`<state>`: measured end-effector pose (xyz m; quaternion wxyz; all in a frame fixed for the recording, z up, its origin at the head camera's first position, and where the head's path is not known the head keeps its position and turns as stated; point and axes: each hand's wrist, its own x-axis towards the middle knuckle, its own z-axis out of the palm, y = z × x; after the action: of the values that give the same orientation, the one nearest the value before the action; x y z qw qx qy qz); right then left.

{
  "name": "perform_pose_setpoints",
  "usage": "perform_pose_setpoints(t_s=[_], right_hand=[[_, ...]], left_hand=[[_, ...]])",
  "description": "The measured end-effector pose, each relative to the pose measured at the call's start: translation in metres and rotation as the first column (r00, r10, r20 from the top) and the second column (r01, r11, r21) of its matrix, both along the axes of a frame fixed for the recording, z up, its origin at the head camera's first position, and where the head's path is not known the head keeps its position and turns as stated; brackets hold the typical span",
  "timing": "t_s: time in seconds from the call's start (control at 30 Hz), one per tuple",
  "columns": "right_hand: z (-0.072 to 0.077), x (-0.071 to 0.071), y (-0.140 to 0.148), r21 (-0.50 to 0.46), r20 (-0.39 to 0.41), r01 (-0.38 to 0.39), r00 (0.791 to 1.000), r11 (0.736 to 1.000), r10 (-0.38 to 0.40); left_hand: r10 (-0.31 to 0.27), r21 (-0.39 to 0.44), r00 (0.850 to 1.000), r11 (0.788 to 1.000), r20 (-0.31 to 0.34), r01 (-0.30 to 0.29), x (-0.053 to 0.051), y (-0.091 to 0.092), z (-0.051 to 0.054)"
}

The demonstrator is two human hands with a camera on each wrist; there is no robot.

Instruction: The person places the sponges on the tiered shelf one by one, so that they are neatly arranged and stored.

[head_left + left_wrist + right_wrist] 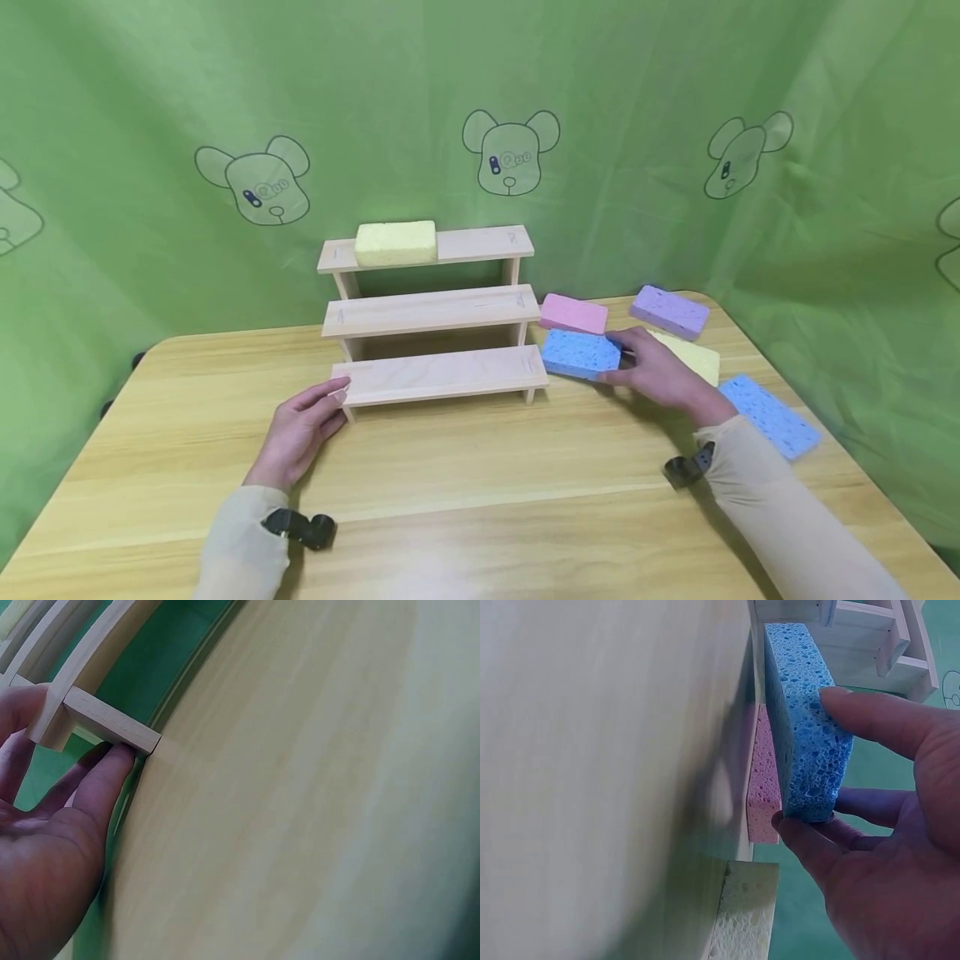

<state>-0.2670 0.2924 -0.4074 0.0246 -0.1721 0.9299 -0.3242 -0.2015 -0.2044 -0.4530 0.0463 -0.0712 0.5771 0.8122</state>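
A three-tier wooden step shelf (442, 375) stands on the table, a pale yellow sponge (395, 244) lying on its top tier. My left hand (303, 429) grips the left end of the lowest tier. In the left wrist view, the fingers (109, 776) touch the shelf's leg (112, 724) below the board. At the shelf's right end, my right hand (660, 371) pinches a blue sponge (577, 354) between thumb and fingers. The right wrist view shows this blue sponge (806, 727) held above the table, in front of a pink sponge (763, 784).
Behind the held sponge lies the pink sponge (573, 314). A purple sponge (670, 312), another pale yellow sponge (693, 358) and a second blue sponge (772, 417) lie on the table's right side. A green curtain (405, 100) hangs behind the table (480, 500).
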Motion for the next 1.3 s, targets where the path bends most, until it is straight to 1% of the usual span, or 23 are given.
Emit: perform_pose_setpoints(t_s=[0.2, 0.63, 0.87, 1.03, 1.3], right_hand=[[0.001, 0.001, 0.002, -0.003, 0.01, 0.013, 1.0, 1.0, -0.013], [0.006, 0.005, 0.007, -0.021, 0.032, 0.033, 0.999, 0.999, -0.033], [0.008, 0.005, 0.011, -0.044, 0.022, 0.043, 0.999, 0.998, -0.042], [0.013, 0.005, 0.012, -0.068, 0.008, 0.045, 0.999, 0.997, -0.044], [0.017, 0.007, 0.014, -0.071, -0.002, 0.052, 0.999, 0.996, -0.052]], left_hand=[[0.003, -0.008, 1.0, 1.0, 0.016, -0.003, 0.001, 0.001, 0.002], [0.0, -0.01, 1.0, 1.0, 0.016, 0.0, 0.001, 0.0, 0.002], [-0.008, -0.01, 1.0, 1.0, 0.014, 0.008, 0.001, 0.0, 0.002], [-0.008, -0.012, 1.0, 1.0, 0.014, 0.008, 0.001, 0.0, 0.002], [-0.009, -0.016, 1.0, 1.0, 0.018, 0.009, 0.001, 0.001, 0.003]])
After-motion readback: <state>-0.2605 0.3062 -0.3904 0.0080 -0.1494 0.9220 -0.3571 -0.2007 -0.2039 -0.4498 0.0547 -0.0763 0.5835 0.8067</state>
